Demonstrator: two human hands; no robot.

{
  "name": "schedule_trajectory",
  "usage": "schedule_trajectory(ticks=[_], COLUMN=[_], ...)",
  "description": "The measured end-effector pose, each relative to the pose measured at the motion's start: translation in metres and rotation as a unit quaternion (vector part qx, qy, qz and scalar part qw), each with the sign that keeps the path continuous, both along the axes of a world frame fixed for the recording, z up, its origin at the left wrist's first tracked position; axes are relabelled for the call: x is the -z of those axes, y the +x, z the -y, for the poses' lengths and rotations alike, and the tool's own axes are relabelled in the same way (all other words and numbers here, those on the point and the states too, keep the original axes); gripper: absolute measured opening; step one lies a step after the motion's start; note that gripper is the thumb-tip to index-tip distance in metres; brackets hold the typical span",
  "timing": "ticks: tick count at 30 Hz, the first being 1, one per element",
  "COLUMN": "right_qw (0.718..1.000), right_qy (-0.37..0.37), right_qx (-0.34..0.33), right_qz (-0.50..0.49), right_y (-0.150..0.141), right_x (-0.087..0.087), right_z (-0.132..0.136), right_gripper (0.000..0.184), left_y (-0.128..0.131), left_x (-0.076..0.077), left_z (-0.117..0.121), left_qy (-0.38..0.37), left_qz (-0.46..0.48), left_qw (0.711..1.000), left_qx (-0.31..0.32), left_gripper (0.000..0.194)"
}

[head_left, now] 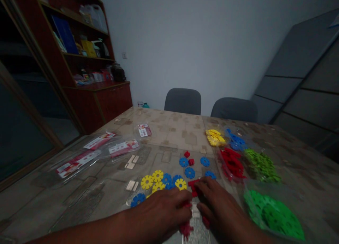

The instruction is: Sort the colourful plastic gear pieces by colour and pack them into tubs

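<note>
My left hand (161, 212) and my right hand (219, 208) meet at the near edge of the table (172, 131), fingers curled and pinched on red snowflake-shaped plastic pieces (193, 189) between them. More red bits show under my hands (186, 230). Just beyond my left hand lie yellow discs (156, 178) and blue discs (189, 171), loose on the tabletop, with two small red pieces (188, 158) further out.
Clear bags hold sorted pieces at the right: yellow (215, 137), blue (235, 141), red (233, 164), light green (261, 164) and a darker green heap (275, 214). Flat clear packets with red labels (97, 150) lie at the left. Two grey chairs (182, 101) stand behind; a wooden shelf (79, 53) stands at the left.
</note>
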State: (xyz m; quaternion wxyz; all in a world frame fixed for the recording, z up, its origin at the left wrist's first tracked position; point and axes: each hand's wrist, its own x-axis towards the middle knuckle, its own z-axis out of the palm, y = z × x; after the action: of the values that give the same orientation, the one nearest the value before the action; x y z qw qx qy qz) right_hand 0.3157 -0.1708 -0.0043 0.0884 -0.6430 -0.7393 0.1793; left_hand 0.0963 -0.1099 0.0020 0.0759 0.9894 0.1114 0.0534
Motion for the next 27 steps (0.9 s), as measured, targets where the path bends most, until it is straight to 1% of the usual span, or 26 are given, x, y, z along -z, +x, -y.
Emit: schedule_trajectory(ticks=[4, 5, 6, 8, 10, 12, 16, 19, 23, 25, 27], right_qw=[0.999, 0.999, 0.998, 0.997, 0.996, 0.996, 0.996, 0.997, 0.999, 0.999, 0.998], right_qy=[0.034, 0.037, 0.035, 0.032, 0.029, 0.026, 0.034, 0.038, 0.039, 0.046, 0.064], right_qx=[0.008, 0.002, -0.008, -0.028, -0.034, -0.028, -0.016, -0.008, -0.009, -0.005, 0.006], right_qz=[0.027, 0.038, 0.047, 0.061, 0.074, 0.086, 0.084, 0.06, 0.022, 0.005, -0.005], right_y=[-0.002, -0.004, -0.006, -0.01, -0.014, -0.015, -0.01, -0.008, -0.009, -0.005, 0.005], right_x=[0.006, 0.006, 0.006, 0.003, 0.0, 0.0, 0.002, 0.002, -0.005, -0.014, -0.025], right_z=[-0.005, -0.007, -0.008, -0.012, -0.014, -0.015, -0.013, -0.01, -0.008, -0.008, -0.008], right_gripper=[0.07, 0.07, 0.066, 0.05, 0.034, 0.028, 0.026, 0.023, 0.025, 0.026, 0.028], left_y=[-0.001, -0.001, 0.0, 0.001, 0.001, 0.002, 0.001, 0.002, 0.003, 0.001, -0.002], left_x=[0.0, 0.001, 0.002, 0.004, 0.005, 0.006, 0.009, 0.008, 0.001, -0.004, -0.009], left_z=[0.0, -0.001, -0.001, -0.001, -0.001, -0.001, 0.001, 0.002, 0.003, 0.0, -0.007], left_qy=[-0.029, -0.031, -0.029, -0.017, -0.008, 0.005, 0.054, 0.06, 0.032, 0.0, -0.047], left_qz=[0.027, 0.036, 0.04, 0.031, 0.015, 0.008, 0.009, 0.004, 0.004, 0.028, 0.07], left_qw=[0.999, 0.999, 0.999, 0.999, 1.0, 1.0, 0.998, 0.997, 0.999, 0.999, 0.996], left_qx=[0.025, 0.025, 0.024, 0.02, 0.005, 0.003, 0.044, 0.051, 0.036, 0.029, 0.02], left_gripper=[0.011, 0.012, 0.012, 0.012, 0.012, 0.011, 0.007, 0.011, 0.014, 0.016, 0.019])
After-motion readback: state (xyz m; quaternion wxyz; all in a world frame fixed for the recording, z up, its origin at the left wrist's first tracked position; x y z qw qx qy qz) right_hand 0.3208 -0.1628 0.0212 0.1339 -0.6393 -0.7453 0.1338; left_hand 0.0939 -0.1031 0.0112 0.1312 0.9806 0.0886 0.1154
